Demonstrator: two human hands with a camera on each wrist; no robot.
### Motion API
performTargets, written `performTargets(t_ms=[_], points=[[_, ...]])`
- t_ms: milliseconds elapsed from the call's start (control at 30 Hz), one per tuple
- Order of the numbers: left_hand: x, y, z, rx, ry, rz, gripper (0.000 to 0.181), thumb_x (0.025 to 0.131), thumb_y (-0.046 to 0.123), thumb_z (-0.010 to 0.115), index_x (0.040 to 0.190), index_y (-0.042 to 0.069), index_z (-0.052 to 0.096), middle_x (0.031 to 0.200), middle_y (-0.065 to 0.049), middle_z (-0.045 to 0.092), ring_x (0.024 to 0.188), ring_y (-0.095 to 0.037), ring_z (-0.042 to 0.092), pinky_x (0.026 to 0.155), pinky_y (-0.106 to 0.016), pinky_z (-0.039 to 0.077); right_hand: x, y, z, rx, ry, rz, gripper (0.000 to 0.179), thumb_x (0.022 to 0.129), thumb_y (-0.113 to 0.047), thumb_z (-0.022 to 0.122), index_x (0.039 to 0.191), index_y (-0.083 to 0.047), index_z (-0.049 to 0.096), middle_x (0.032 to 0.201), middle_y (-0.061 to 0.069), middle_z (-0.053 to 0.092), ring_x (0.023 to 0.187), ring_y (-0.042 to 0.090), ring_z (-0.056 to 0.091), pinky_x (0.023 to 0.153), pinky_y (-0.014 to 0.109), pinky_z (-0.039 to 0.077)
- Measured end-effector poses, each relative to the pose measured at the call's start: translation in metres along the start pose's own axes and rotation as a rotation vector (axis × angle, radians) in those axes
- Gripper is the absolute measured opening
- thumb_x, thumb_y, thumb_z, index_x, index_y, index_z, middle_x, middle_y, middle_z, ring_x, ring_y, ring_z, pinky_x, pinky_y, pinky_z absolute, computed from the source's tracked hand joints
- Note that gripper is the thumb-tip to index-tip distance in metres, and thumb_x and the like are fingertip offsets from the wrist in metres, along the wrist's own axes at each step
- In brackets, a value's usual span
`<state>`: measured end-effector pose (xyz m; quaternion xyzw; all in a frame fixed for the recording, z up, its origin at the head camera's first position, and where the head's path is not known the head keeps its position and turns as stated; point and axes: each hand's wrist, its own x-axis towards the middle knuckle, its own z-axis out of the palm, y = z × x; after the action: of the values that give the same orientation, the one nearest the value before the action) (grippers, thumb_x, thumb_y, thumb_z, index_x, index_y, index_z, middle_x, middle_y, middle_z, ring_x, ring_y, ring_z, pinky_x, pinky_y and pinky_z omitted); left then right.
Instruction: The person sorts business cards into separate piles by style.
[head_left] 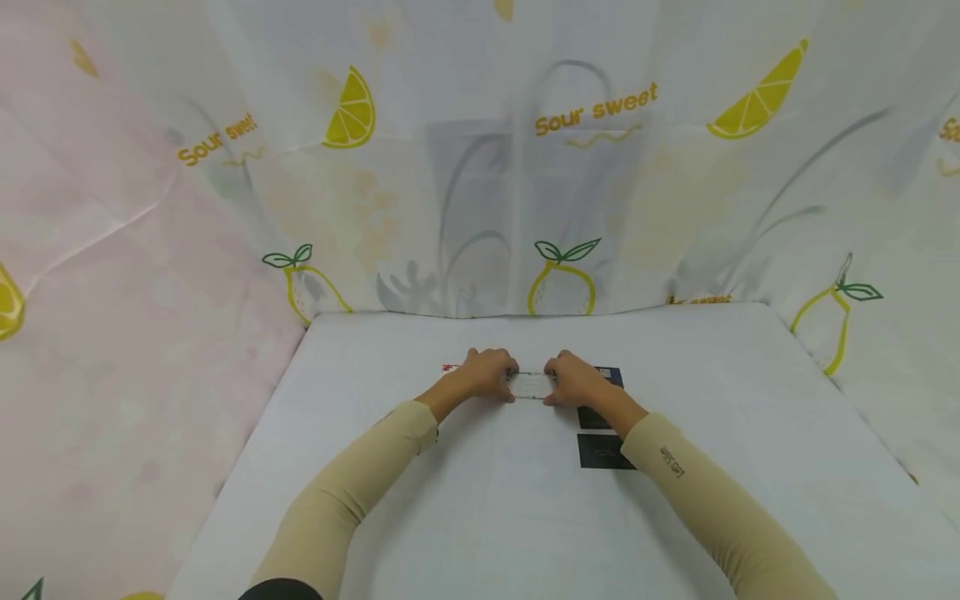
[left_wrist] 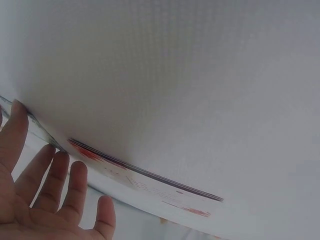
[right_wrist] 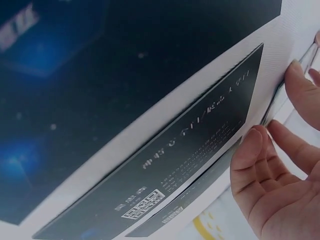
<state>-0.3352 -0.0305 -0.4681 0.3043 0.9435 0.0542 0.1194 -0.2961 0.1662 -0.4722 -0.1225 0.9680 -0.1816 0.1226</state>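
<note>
A small white card (head_left: 532,385) with a patterned border lies near the table's far middle, between both hands. My left hand (head_left: 489,372) holds its left end, with thumb and forefinger at opposite long edges. At the right end, my right hand (head_left: 576,382) pinches it the same way. In the left wrist view, the other fingers of the left hand (left_wrist: 55,195) spread loosely beside red-and-white cards (left_wrist: 145,175). The right wrist view has the right hand (right_wrist: 280,180) next to a dark card (right_wrist: 200,115) with white characters and a QR code.
To the right lie several dark cards in a column: a black card (head_left: 603,451) nearest, another black card (head_left: 592,418), and a dark blue card (head_left: 611,375) farthest, partly hidden by the right arm. A lemon-print curtain (head_left: 480,183) hangs behind the white table (head_left: 510,517).
</note>
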Motion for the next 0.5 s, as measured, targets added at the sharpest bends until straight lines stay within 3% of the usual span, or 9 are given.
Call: performTargets(t_ms=[300, 500], points=[[0.0, 0.0, 0.001, -0.019, 0.0, 0.002, 0.055, 0.078, 0.035, 0.084, 0.128, 0.017, 0.066, 0.126, -0.003, 0.064, 0.112, -0.02, 0.06, 0.09, -0.045, 0.038, -0.002, 0.001, 0.001, 0.003, 0.003, 0.004, 0.061, 0.08, -0.028, 0.083, 0.13, -0.002, 0.061, 0.122, 0.014, 0.055, 0.095, 0.021, 0.055, 0.088, 0.039, 0.049], [-0.004, 0.0, 0.0, -0.045, 0.029, 0.034, 0.055, 0.08, 0.037, 0.082, 0.129, 0.018, 0.065, 0.134, -0.006, 0.059, 0.12, -0.027, 0.057, 0.092, -0.049, 0.037, -0.011, 0.004, -0.001, 0.016, 0.024, 0.017, 0.07, 0.082, -0.035, 0.08, 0.139, -0.005, 0.053, 0.133, 0.02, 0.051, 0.106, 0.026, 0.057, 0.092, 0.046, 0.049]])
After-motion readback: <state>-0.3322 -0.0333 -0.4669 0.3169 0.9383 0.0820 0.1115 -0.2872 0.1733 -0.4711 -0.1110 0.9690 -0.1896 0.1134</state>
